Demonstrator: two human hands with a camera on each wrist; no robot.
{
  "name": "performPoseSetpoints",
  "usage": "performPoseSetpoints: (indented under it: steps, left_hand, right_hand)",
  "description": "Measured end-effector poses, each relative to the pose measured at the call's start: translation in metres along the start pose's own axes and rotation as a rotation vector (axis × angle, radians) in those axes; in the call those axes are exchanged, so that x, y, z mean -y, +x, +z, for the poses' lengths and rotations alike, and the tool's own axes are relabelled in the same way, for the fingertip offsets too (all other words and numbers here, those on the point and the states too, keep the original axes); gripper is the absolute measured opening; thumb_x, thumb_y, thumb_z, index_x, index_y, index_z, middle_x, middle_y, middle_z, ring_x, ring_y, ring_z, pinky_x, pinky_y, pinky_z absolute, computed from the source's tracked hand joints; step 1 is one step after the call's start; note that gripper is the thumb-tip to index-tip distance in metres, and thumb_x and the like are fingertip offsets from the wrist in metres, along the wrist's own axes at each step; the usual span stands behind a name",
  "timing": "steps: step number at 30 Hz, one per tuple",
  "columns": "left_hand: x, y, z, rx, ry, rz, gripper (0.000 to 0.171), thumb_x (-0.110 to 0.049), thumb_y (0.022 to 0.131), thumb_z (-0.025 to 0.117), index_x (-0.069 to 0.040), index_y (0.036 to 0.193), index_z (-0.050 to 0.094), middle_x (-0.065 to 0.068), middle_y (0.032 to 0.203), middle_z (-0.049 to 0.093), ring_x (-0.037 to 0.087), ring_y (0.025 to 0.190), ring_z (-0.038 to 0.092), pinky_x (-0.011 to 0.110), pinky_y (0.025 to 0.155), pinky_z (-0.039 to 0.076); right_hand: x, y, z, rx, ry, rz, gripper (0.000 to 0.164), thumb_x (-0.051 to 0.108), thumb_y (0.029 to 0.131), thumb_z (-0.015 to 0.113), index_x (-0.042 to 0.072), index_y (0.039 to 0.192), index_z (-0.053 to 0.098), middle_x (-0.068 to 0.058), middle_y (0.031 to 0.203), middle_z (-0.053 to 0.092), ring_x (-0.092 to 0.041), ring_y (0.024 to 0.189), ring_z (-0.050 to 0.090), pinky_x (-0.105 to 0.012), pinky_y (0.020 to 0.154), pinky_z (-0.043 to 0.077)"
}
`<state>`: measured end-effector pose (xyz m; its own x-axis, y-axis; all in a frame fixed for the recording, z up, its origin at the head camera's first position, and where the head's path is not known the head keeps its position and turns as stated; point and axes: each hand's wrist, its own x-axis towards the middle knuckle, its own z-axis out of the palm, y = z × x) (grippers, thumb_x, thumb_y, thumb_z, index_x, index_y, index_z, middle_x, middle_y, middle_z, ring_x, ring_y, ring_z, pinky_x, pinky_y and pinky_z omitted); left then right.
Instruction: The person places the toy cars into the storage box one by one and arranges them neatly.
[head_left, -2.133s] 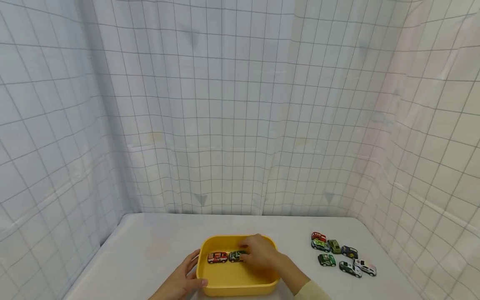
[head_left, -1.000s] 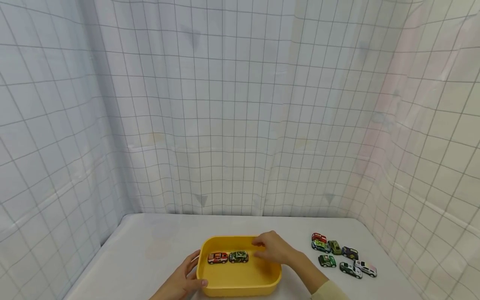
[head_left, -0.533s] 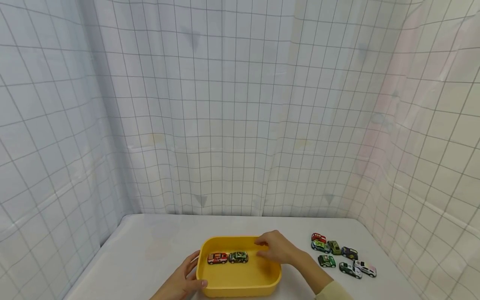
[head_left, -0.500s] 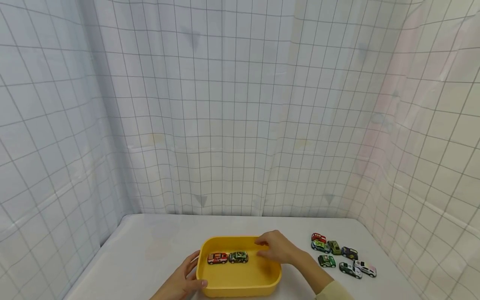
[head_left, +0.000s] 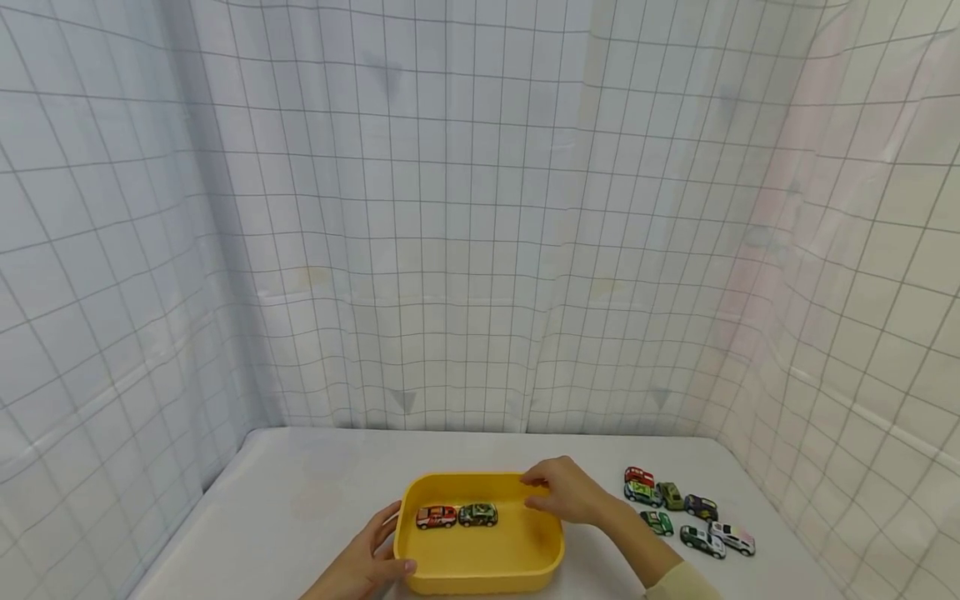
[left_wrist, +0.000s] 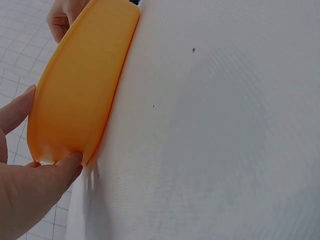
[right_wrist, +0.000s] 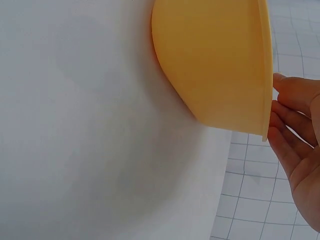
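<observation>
A yellow plastic bin (head_left: 480,560) stands near the front of the white table. Inside it, a red toy car (head_left: 437,517) and a camouflage-green toy car (head_left: 477,515) sit end to end. My left hand (head_left: 360,560) grips the bin's left end, thumb at the near corner and fingers along the side; the left wrist view shows fingertips against the bin wall (left_wrist: 85,75). Over the right rim hangs my right hand (head_left: 570,493), fingers loosely bent and holding nothing. In the right wrist view its fingers (right_wrist: 287,145) appear just beyond the bin's rim (right_wrist: 266,65).
Right of the bin lie several toy cars: a red one (head_left: 639,476), a lime one (head_left: 642,494), an olive one (head_left: 670,496), a dark blue one (head_left: 701,507), a green one (head_left: 657,522) and two white ones. Grid-patterned curtains (head_left: 480,333) enclose the table's back and sides.
My right hand has let go of the camouflage-green car and drawn back to the right, over the bin's right rim. The left hand and the bin stay in place.
</observation>
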<state>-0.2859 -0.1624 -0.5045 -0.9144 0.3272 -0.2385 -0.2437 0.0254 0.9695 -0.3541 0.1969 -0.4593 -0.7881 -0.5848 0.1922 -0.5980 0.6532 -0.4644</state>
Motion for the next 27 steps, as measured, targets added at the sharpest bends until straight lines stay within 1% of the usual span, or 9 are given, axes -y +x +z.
performPoseSetpoints:
  steps: [3,7,10,17,21,25,27]
  left_hand:
    - [0.000,0.000,0.000,-0.003,-0.002,-0.002,0.104,-0.008,0.092,0.079,0.002,0.162,0.003,0.040,0.162,0.000,0.061,0.145,0.011,0.058,0.112,0.040]
    - [-0.001,-0.001,0.000,0.003,0.007,0.012,0.104,-0.008,0.092,0.079,0.002,0.162,0.003,0.039,0.162,0.000,0.062,0.145,0.011,0.058,0.112,0.039]
    - [-0.001,-0.001,0.000,0.007,0.009,0.018,0.104,-0.007,0.091,0.079,0.003,0.162,0.003,0.040,0.162,0.000,0.062,0.145,0.011,0.058,0.112,0.039]
    - [0.000,-0.001,0.001,0.004,-0.010,0.007,0.104,-0.005,0.092,0.079,0.003,0.162,0.003,0.039,0.162,-0.001,0.061,0.145,0.011,0.058,0.112,0.039]
    - [0.000,0.000,0.001,0.000,-0.018,0.006,0.104,-0.005,0.091,0.079,0.002,0.162,0.003,0.039,0.162,-0.001,0.061,0.146,0.010,0.058,0.113,0.038]
    - [0.000,-0.001,0.001,0.002,-0.019,0.010,0.104,-0.006,0.092,0.079,0.002,0.162,0.003,0.039,0.162,-0.001,0.061,0.146,0.010,0.058,0.113,0.037]
    - [-0.001,-0.002,0.002,0.013,-0.019,0.018,0.104,-0.006,0.092,0.078,0.003,0.162,0.002,0.039,0.162,-0.002,0.061,0.146,0.010,0.058,0.114,0.037]
  right_hand:
    - [-0.002,-0.002,-0.003,-0.015,-0.001,-0.015,0.026,0.013,0.091,0.080,0.000,0.114,0.077,-0.007,0.107,0.076,-0.017,0.093,0.068,-0.030,0.084,0.060]
    - [-0.006,-0.005,-0.006,-0.033,-0.015,-0.020,0.026,0.012,0.091,0.080,-0.002,0.113,0.077,-0.010,0.108,0.076,-0.020,0.094,0.069,-0.032,0.085,0.060]
    - [-0.010,-0.007,-0.008,-0.031,-0.015,-0.005,0.026,0.012,0.091,0.080,-0.001,0.113,0.077,-0.009,0.109,0.076,-0.019,0.094,0.069,-0.032,0.086,0.060]
    - [-0.019,-0.013,-0.012,-0.033,0.000,0.014,0.024,0.013,0.091,0.080,0.001,0.112,0.078,-0.005,0.106,0.076,-0.023,0.095,0.070,-0.036,0.085,0.061]
    - [-0.025,-0.017,-0.014,-0.046,-0.011,0.023,0.024,0.015,0.092,0.080,0.002,0.112,0.078,-0.004,0.107,0.075,-0.018,0.095,0.069,-0.035,0.085,0.061]
    - [-0.032,-0.023,-0.016,-0.058,-0.008,0.018,0.025,0.016,0.091,0.080,0.000,0.111,0.077,-0.007,0.105,0.075,-0.019,0.093,0.068,-0.034,0.083,0.061]
    - [-0.034,-0.027,-0.019,-0.059,0.000,0.024,0.024,0.014,0.091,0.080,0.000,0.110,0.077,-0.010,0.105,0.075,-0.022,0.092,0.069,-0.036,0.083,0.062]
